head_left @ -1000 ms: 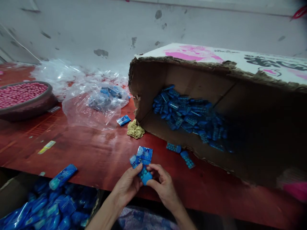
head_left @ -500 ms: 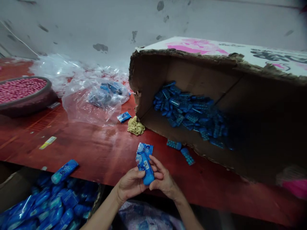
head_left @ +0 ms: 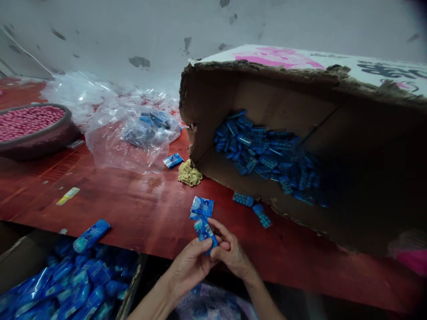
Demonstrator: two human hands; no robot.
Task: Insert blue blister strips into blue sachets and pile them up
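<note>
My left fingers (head_left: 203, 245) and right fingers (head_left: 221, 228) clamp the blue pack (head_left: 203, 230) between them (long axis: away, slightly left).

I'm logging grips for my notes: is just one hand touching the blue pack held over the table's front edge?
No, the left hand and right hand both have fingers on the blue pack.

We angle our bare forearms (head_left: 156, 294) inward, our left hand (head_left: 191, 262) and right hand (head_left: 235, 255) gripping close together, thumbs (head_left: 204, 244) near each other, our right index finger (head_left: 219, 227) extended.
</note>
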